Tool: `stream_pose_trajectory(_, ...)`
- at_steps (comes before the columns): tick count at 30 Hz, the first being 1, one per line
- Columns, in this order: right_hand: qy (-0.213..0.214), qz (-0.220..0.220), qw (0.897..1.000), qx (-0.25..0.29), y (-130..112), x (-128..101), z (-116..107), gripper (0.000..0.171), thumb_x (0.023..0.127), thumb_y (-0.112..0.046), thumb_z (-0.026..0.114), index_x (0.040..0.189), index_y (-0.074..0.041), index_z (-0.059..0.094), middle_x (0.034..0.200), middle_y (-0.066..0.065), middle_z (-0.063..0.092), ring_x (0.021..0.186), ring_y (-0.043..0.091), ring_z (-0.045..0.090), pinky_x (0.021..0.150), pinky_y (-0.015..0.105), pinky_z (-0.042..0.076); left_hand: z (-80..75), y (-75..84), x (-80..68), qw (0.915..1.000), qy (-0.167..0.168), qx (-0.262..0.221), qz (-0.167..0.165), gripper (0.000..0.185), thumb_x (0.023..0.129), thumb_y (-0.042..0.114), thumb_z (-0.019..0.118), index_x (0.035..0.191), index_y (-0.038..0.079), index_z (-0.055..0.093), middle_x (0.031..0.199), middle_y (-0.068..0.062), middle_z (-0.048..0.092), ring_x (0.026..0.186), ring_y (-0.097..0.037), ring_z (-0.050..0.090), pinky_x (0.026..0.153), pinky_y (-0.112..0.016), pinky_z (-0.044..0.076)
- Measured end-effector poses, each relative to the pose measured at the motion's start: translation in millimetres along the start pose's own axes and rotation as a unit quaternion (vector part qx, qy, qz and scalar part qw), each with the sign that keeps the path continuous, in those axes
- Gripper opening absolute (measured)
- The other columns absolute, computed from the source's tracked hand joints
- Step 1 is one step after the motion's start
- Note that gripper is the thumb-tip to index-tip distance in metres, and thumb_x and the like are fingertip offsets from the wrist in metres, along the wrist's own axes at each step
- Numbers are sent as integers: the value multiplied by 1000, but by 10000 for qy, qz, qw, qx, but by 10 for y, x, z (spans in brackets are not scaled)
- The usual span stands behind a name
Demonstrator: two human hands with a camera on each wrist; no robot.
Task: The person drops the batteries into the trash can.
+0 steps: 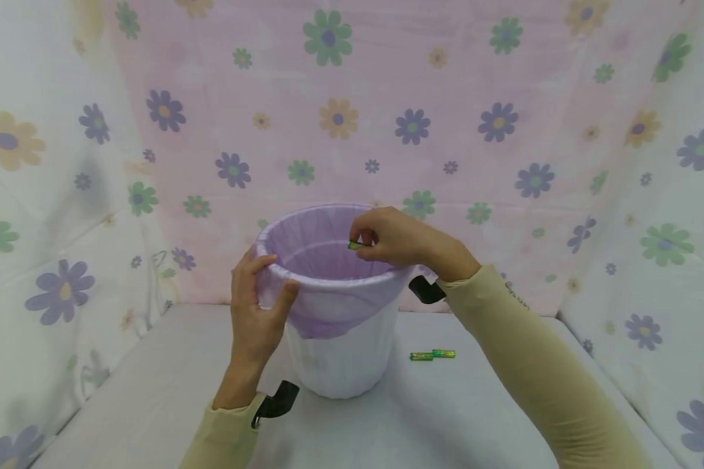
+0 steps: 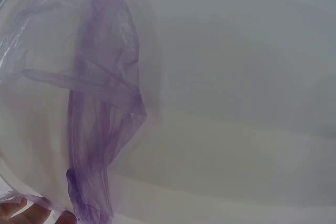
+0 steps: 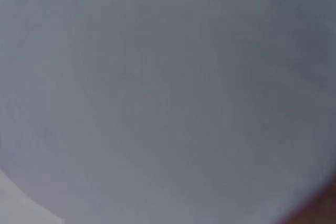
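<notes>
A white trash can (image 1: 343, 365) stands upright, lined with a purple plastic bag (image 1: 334, 312) folded down over its rim. My left hand (image 1: 257, 326) holds the can at the left of the rim, thumb on the front and a finger bent over the edge. Above the opening, my right hand (image 1: 396, 238) pinches a small green-and-gold battery (image 1: 356, 245) between thumb and fingers. The left wrist view shows the bag's loose edge (image 2: 107, 108) and some fingertips (image 2: 31, 214). A blurred pale surface fills the right wrist view.
Two more green-and-gold batteries (image 1: 421, 356) lie end to end on the white tabletop (image 1: 475, 404), right of the can. Flower-printed cloth (image 1: 340, 78) hangs behind and on both sides. A black wrist mount (image 1: 278, 400) sticks out from each sleeve.
</notes>
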State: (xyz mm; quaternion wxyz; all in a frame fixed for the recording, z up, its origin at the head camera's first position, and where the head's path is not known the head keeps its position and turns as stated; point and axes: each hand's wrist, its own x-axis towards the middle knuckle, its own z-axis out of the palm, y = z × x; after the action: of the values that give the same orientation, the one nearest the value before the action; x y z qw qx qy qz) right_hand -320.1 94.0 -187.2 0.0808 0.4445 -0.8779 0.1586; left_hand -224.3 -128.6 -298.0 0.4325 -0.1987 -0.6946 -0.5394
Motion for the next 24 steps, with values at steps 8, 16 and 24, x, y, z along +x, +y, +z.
stream_pose_trajectory(8, -88, 88, 9999, -12, 10, 118, 93, 9, 86, -11, 67, 95, -9, 68, 78, -1, 59, 74, 15, 52, 70, 29, 44, -13, -9, -3, 10000, -30, -17, -46, 44, 84, 10, 70, 121, -3, 51, 142, -26, 36, 127, -32, 35, 98, -64, 34)
stream_pose_trajectory(16, -98, 242, 9996, -114, 82, 195, 172, 10, 84, -14, 69, 94, -11, 68, 78, -2, 59, 76, 14, 53, 71, 29, 44, -12, 3, 1, 9999, -49, 23, -100, 44, 83, 8, 69, 122, -3, 50, 142, -26, 35, 127, -31, 35, 98, -64, 34)
stream_pose_trajectory(24, -154, 289, 9994, -60, 91, 197, 193, 11, 84, -15, 70, 94, -10, 68, 77, -2, 59, 74, 13, 53, 71, 28, 45, -4, 7, 2, 9999, -27, 46, -103, 44, 83, 8, 69, 122, -3, 50, 142, -26, 35, 127, -32, 36, 98, -64, 34)
